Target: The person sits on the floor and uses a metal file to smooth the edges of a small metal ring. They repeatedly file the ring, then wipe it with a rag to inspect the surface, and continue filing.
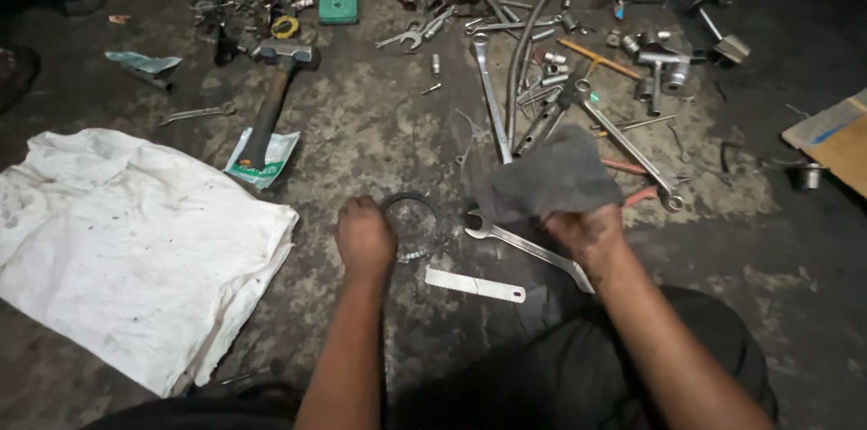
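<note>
Two bare hands work low over a stained concrete floor [361, 136]: the left hand [365, 236] is curled into a fist on the rim of a dark round metal ring [411, 204], apparently pinning it flat, though how the fingertips sit I cannot tell. The right hand [585, 231] is closed on a bunched grey rag [546, 179], lifted just right of the ring, as if for wiping. A long silver combination wrench [524, 247] and a flat steel strip [474, 285] lie between the wrists, a wooden-handled sledgehammer [271, 100] and crumpled white cloth [126, 245] to the left.
</note>
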